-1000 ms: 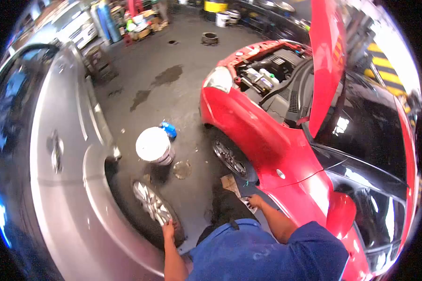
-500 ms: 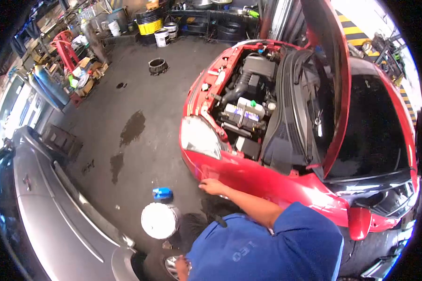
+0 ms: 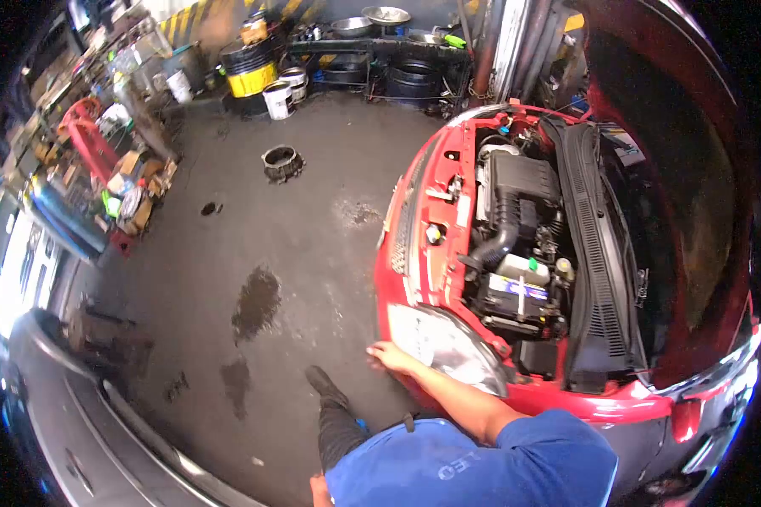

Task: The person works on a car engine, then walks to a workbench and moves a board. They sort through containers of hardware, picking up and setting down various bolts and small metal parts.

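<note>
The right hand (image 3: 389, 356) lies flat against the front corner of the red car (image 3: 414, 253), low in the middle of the frame, just beside the lower edge of the headlight (image 3: 444, 346). Its fingers (image 3: 375, 348) are spread and loose on the paint, gripping nothing. The bare forearm runs from there down and to the right into a blue sleeve (image 3: 558, 456) at the bottom of the frame.

Only a sliver of the left hand (image 3: 317, 486) shows at the bottom edge, left of the blue shirt; whether its fingers are curled or loose cannot be told, nor what it touches.

The car fills the right half of the frame with its hood (image 3: 676, 169) raised, so the engine bay is open to view. Inside it a battery (image 3: 516, 291) sits near the headlight side and a black air box (image 3: 520, 182) lies further up.

A leg in dark trousers ends in a shoe (image 3: 321, 384) on the grey floor (image 3: 296, 228), just left of the right hand. Dark stains (image 3: 255, 304) mark the floor to the left of the shoe. A metal ring (image 3: 281, 160) lies on the floor in the upper middle, and a yellow drum (image 3: 249, 76) and a white bucket (image 3: 277, 100) stand near the top. A silver car (image 3: 84, 431) curves along the lower left edge
</note>
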### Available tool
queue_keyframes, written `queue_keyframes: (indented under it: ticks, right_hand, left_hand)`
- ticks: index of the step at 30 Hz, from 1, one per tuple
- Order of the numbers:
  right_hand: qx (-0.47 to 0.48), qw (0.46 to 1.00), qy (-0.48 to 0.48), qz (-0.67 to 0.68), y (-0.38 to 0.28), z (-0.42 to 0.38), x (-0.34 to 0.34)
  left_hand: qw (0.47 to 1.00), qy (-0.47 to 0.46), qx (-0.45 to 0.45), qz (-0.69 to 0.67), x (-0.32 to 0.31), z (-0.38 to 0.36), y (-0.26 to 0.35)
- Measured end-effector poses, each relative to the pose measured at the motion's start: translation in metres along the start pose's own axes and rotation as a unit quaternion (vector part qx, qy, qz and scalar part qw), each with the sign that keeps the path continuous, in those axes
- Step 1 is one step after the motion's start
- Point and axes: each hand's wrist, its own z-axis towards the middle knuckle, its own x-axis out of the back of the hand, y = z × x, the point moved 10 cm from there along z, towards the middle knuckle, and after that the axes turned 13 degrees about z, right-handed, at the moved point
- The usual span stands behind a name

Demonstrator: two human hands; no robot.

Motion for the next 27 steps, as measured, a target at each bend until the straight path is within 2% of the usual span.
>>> queue_keyframes:
  ticks: [1, 2, 3, 4, 5, 6, 7, 9, 10, 12, 13, 14, 16, 17, 18, 19, 20, 21, 22, 25, 26, 27]
  right_hand:
    - [0.091, 0.962, 0.035, -0.257, -0.008, 0.023, 0.017]
    - [0.131, 0.926, 0.076, -0.344, 0.035, 0.055, 0.04]
    - [-0.013, 0.931, 0.123, -0.344, 0.069, 0.059, 0.065]
    - [-0.057, 0.856, -0.009, -0.514, 0.145, 0.096, 0.077]
    - [-0.089, 0.883, 0.04, -0.459, 0.158, 0.101, 0.089]
    - [-0.236, 0.921, 0.179, -0.254, 0.105, 0.057, 0.083]
    - [-0.128, 0.897, 0.1, -0.41, 0.116, 0.094, 0.075]
    - [-0.11, 0.956, 0.094, -0.254, 0.101, 0.11, 0.057]
    - [-0.118, 0.973, 0.108, -0.167, 0.085, 0.116, 0.05]
    - [-0.205, 0.96, 0.186, 0.037, 0.029, 0.109, 0.037]
    - [-0.199, 0.957, 0.202, 0.064, 0.02, 0.124, 0.041]
    - [-0.193, 0.952, 0.217, 0.091, 0.009, 0.135, 0.043]
    - [-0.182, 0.942, 0.25, 0.133, 0.0, 0.163, 0.054]
    - [-0.209, 0.941, 0.24, 0.115, 0.003, 0.18, 0.059]
    - [-0.236, 0.94, 0.226, 0.096, 0.005, 0.198, 0.066]
    - [-0.259, 0.939, 0.213, 0.075, 0.007, 0.218, 0.078]
    - [-0.231, 0.956, 0.146, -0.107, 0.021, 0.254, 0.095]
    - [-0.194, 0.935, 0.079, -0.285, 0.025, 0.289, 0.108]
    - [-0.305, 0.923, 0.105, -0.208, -0.028, 0.279, 0.117]
    - [-0.225, 0.925, 0.036, -0.305, -0.108, 0.376, 0.164]
    - [-0.163, 0.934, 0.153, -0.277, -0.156, 0.405, 0.2]
    - [-0.041, 0.903, 0.115, -0.413, -0.192, 0.448, 0.216]
  left_hand:
    - [0.996, 0.002, -0.012, 0.093, 0.038, 0.033, 0.013]
    - [0.983, 0.005, -0.027, 0.183, 0.072, 0.066, 0.04]
    - [0.962, 0.003, -0.037, 0.271, 0.099, 0.087, 0.058]
    - [0.933, 0.0, -0.044, 0.356, 0.124, 0.103, 0.076]
    - [0.897, 0.003, -0.054, 0.439, 0.152, 0.124, 0.1]
    - [0.98, 0.003, 0.028, 0.197, 0.19, 0.141, 0.107]
    - [0.992, 0.0, 0.11, -0.058, 0.218, 0.151, 0.114]
    - [0.995, -0.028, 0.06, -0.073, 0.263, 0.198, 0.173]
    - [0.989, 0.039, 0.018, -0.138, 0.289, 0.22, 0.205]
    - [0.999, -0.008, -0.008, -0.051, 0.312, 0.275, 0.258]
    - [0.999, -0.033, -0.019, -0.007, 0.316, 0.3, 0.282]
    - [0.999, -0.004, 0.027, 0.046, 0.329, 0.317, 0.305]
    - [0.988, 0.01, -0.035, 0.152, 0.332, 0.365, 0.384]
    - [0.977, 0.021, -0.066, 0.201, 0.331, 0.389, 0.426]
    - [0.979, 0.007, -0.101, 0.175, 0.323, 0.41, 0.468]
    - [0.991, -0.005, -0.086, 0.101, 0.314, 0.426, 0.5]
    - [0.997, -0.015, -0.073, 0.029, 0.301, 0.437, 0.54]
    - [0.997, -0.028, -0.06, -0.043, 0.288, 0.444, 0.579]
    - [0.996, -0.05, -0.061, -0.052, 0.27, 0.455, 0.616]
    - [0.992, -0.08, -0.086, -0.054, 0.23, 0.467, 0.717]
    - [0.98, -0.056, -0.169, 0.09, 0.225, 0.473, 0.761]
    - [0.981, -0.075, -0.152, 0.089, 0.217, 0.476, 0.782]
